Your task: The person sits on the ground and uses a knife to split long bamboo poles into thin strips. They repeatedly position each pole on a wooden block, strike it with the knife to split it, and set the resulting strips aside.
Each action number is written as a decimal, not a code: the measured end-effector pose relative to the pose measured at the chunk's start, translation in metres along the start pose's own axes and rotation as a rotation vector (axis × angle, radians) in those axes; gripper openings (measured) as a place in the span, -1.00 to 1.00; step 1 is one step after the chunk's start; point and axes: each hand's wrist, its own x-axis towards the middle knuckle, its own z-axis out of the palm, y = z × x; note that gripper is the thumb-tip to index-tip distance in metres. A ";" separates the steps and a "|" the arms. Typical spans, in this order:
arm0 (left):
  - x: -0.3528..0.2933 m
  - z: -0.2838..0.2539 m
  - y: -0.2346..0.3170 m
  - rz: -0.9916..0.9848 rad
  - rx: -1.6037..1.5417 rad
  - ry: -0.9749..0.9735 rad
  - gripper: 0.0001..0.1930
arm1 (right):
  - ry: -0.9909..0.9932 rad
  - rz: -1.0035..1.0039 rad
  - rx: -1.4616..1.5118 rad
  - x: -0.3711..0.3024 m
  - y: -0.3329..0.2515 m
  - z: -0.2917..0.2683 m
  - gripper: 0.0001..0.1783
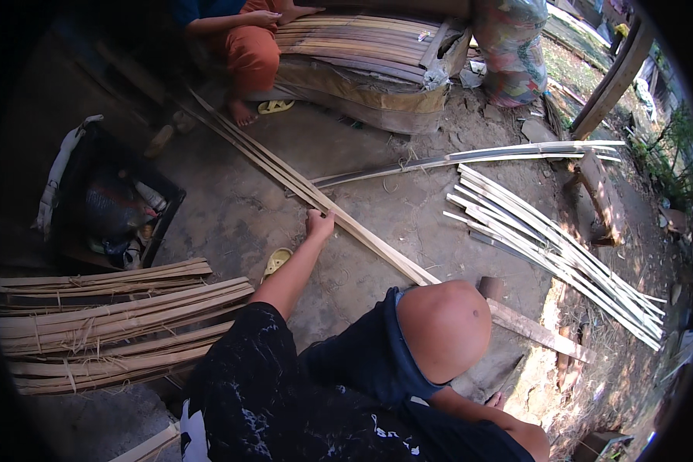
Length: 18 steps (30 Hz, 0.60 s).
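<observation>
My left hand [319, 223] is closed around long pale bamboo strips [363, 235], which slant from the far left of the floor down toward my bent knee. Their near ends pass out of sight behind the knee. Beyond it, a flat wooden board [543, 333] lies on the ground by a short brown cylinder [490, 288]. Low beside my leg is my right hand [495, 400], largely hidden, with its visible fingers curled. A thin dark blade-like shape [508, 376] extends near those fingers; what they hold cannot be made out.
Bundled bamboo strips [123, 316] are stacked at left, below a dark crate [165, 223] of odds and ends. Loose pale strips [550, 246] lie at right near a wooden block [600, 200]. Another person [250, 54] sits by a slatted bamboo bench [354, 42]. A yellow slipper [277, 262] rests nearby.
</observation>
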 end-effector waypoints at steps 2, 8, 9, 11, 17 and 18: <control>-0.012 0.027 -0.005 -0.315 -0.096 0.063 -0.05 | -0.004 0.000 -0.003 -0.001 0.004 -0.009 -0.46; -0.008 0.058 0.014 -0.261 -0.015 0.168 0.02 | -0.027 0.007 -0.014 -0.007 0.016 -0.040 -0.45; -0.012 0.066 0.020 -0.256 0.066 0.195 -0.06 | -0.009 0.014 -0.016 -0.007 0.020 -0.053 -0.45; -0.014 0.074 0.039 -0.314 0.000 0.081 -0.14 | 0.026 0.025 -0.007 -0.009 0.026 -0.085 -0.45; 0.036 0.061 0.006 -0.392 -1.133 0.081 -0.65 | 0.123 -0.229 0.160 0.012 -0.034 -0.187 -0.43; 0.006 0.078 0.024 -0.442 -1.315 -0.037 -0.69 | 0.189 -0.286 0.189 0.002 -0.047 -0.230 -0.42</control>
